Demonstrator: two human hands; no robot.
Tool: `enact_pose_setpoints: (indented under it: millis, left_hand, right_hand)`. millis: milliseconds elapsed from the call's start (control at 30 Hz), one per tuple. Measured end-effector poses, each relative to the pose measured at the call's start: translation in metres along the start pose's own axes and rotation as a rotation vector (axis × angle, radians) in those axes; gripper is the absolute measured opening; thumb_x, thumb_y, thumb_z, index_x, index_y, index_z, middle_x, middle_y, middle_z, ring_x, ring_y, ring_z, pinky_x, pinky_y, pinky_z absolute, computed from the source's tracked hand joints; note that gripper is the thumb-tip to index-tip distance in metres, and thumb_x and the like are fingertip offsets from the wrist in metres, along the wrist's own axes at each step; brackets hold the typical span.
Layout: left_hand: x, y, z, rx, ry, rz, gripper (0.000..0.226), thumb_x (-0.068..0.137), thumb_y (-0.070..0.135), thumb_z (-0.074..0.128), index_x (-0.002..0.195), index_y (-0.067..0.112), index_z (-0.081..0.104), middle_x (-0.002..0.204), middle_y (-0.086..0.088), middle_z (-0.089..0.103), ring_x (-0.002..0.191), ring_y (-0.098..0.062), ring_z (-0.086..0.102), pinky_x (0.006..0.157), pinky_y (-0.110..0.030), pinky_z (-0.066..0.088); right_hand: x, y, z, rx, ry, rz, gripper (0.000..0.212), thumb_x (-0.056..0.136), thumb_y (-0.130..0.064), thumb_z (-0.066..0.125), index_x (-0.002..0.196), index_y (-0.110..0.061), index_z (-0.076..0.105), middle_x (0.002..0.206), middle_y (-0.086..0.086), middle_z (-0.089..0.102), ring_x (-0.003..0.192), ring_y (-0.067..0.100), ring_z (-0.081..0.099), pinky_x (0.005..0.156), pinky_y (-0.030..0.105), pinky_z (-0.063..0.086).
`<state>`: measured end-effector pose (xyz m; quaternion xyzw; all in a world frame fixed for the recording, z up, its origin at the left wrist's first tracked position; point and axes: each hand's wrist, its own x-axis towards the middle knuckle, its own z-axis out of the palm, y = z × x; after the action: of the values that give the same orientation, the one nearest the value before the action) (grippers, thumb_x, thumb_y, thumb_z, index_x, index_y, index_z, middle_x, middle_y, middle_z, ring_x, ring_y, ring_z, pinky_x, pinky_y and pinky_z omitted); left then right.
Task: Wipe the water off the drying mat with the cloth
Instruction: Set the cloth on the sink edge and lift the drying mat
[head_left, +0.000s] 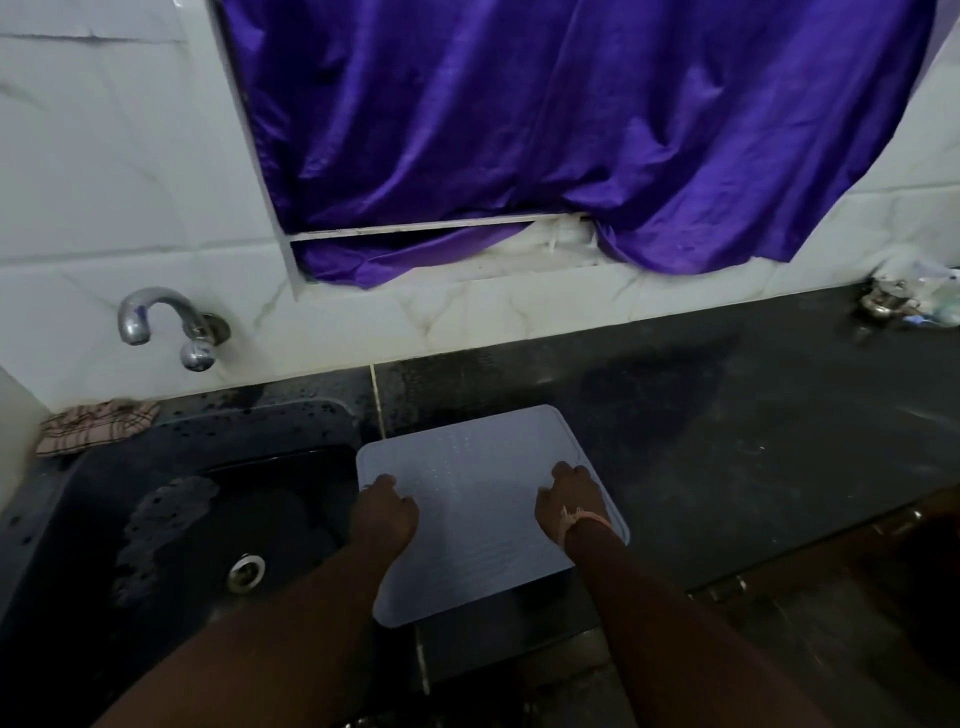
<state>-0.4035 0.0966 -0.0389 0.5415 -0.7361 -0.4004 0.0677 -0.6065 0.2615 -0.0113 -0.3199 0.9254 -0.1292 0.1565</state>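
A pale grey-lavender drying mat (478, 478) with rows of small bumps lies on the dark countertop, its near edge hanging past the counter front. My left hand (384, 512) grips the mat's left edge with curled fingers. My right hand (571, 501), a thread band at its wrist, grips the mat near its right edge. A checked pink-and-brown cloth (96, 426) lies crumpled at the far left corner behind the sink, away from both hands.
A black sink (208, 519) with a metal drain (247, 571) sits left of the mat, under a chrome tap (166, 325). A purple curtain (571, 130) hangs over the tiled wall. Small metal items (888, 304) stand at the counter's far right.
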Motion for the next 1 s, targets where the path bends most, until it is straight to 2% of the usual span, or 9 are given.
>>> enact_pose_setpoints:
  millis: [100, 167, 267, 367, 500, 667, 800, 867, 1000]
  left_hand:
    - [0.018, -0.011, 0.010, 0.029, 0.008, -0.241, 0.048, 0.099, 0.021, 0.049, 0.141, -0.001, 0.043, 0.143, -0.024, 0.046, 0.132, -0.039, 0.045, 0.109, -0.038, 0.038]
    - [0.031, -0.019, 0.018, 0.018, 0.007, -0.395, 0.048, 0.097, 0.021, 0.050, 0.138, -0.005, 0.046, 0.142, -0.026, 0.047, 0.128, -0.040, 0.049, 0.106, -0.038, 0.043]
    - [0.036, -0.018, 0.023, 0.002, 0.028, -0.466, 0.043, 0.099, 0.019, 0.052, 0.132, -0.010, 0.053, 0.131, -0.027, 0.058, 0.115, -0.039, 0.059, 0.090, -0.038, 0.052]
    - [0.039, -0.018, 0.025, 0.033, 0.099, -0.523, 0.043, 0.100, 0.027, 0.051, 0.126, -0.005, 0.060, 0.127, -0.024, 0.062, 0.114, -0.038, 0.061, 0.093, -0.039, 0.051]
    - [0.038, -0.019, 0.023, 0.017, 0.138, -0.433, 0.039, 0.096, 0.038, 0.057, 0.102, 0.001, 0.068, 0.103, -0.019, 0.070, 0.090, -0.032, 0.064, 0.076, -0.040, 0.050]
    - [0.034, -0.012, 0.012, -0.129, 0.149, -0.418, 0.045, 0.099, 0.037, 0.057, 0.126, 0.001, 0.061, 0.122, -0.020, 0.065, 0.110, -0.036, 0.062, 0.085, -0.036, 0.047]
    - [0.033, 0.000, 0.000, -0.236, 0.163, -0.294, 0.027, 0.099, 0.034, 0.058, 0.103, 0.010, 0.068, 0.097, -0.011, 0.070, 0.091, -0.030, 0.066, 0.072, -0.037, 0.049]
    - [0.031, 0.010, -0.005, -0.283, 0.184, -0.217, 0.024, 0.099, 0.033, 0.056, 0.090, 0.015, 0.069, 0.085, -0.007, 0.071, 0.086, -0.028, 0.069, 0.076, -0.042, 0.054]
    - [0.027, 0.037, -0.013, -0.431, 0.199, -0.143, 0.020, 0.100, 0.036, 0.056, 0.097, 0.023, 0.071, 0.088, -0.001, 0.074, 0.083, -0.018, 0.070, 0.067, -0.033, 0.052]
  right_hand:
    - [0.030, 0.024, 0.000, 0.001, -0.082, 0.095, 0.056, 0.102, -0.032, 0.048, 0.149, -0.006, 0.033, 0.149, 0.020, 0.038, 0.133, 0.034, 0.045, 0.109, 0.039, 0.040]
    - [0.049, 0.042, 0.001, -0.009, -0.125, 0.121, 0.057, 0.102, -0.030, 0.048, 0.149, -0.004, 0.031, 0.148, 0.021, 0.039, 0.133, 0.034, 0.045, 0.109, 0.038, 0.039]
    - [0.075, 0.057, 0.006, -0.047, -0.135, 0.107, 0.053, 0.102, -0.028, 0.047, 0.146, -0.002, 0.033, 0.145, 0.020, 0.042, 0.130, 0.033, 0.047, 0.107, 0.036, 0.039]
    - [0.099, 0.059, 0.011, -0.006, -0.122, 0.192, 0.062, 0.101, -0.037, 0.047, 0.148, 0.001, 0.031, 0.145, 0.022, 0.042, 0.131, 0.036, 0.044, 0.109, 0.041, 0.037]
    - [0.122, 0.063, 0.018, 0.190, -0.073, 0.244, 0.056, 0.100, -0.042, 0.050, 0.135, 0.001, 0.043, 0.135, 0.025, 0.050, 0.120, 0.039, 0.052, 0.099, 0.045, 0.048]
    - [0.132, 0.069, 0.013, 0.195, -0.079, 0.131, 0.045, 0.104, -0.046, 0.041, 0.119, -0.004, 0.047, 0.108, 0.021, 0.066, 0.096, 0.038, 0.066, 0.073, 0.035, 0.048]
    - [0.141, 0.074, -0.002, 0.399, -0.094, 0.030, 0.034, 0.103, -0.041, 0.047, 0.112, -0.011, 0.062, 0.096, 0.010, 0.065, 0.095, 0.035, 0.064, 0.077, 0.035, 0.048]
    - [0.143, 0.071, -0.013, 0.486, -0.065, -0.071, 0.023, 0.103, -0.034, 0.050, 0.104, -0.017, 0.066, 0.092, 0.001, 0.064, 0.092, 0.027, 0.064, 0.074, 0.031, 0.046]
    - [0.149, 0.063, -0.044, 0.622, 0.057, -0.146, 0.025, 0.103, -0.027, 0.052, 0.079, -0.024, 0.058, 0.073, -0.002, 0.058, 0.069, 0.014, 0.055, 0.060, 0.029, 0.040]
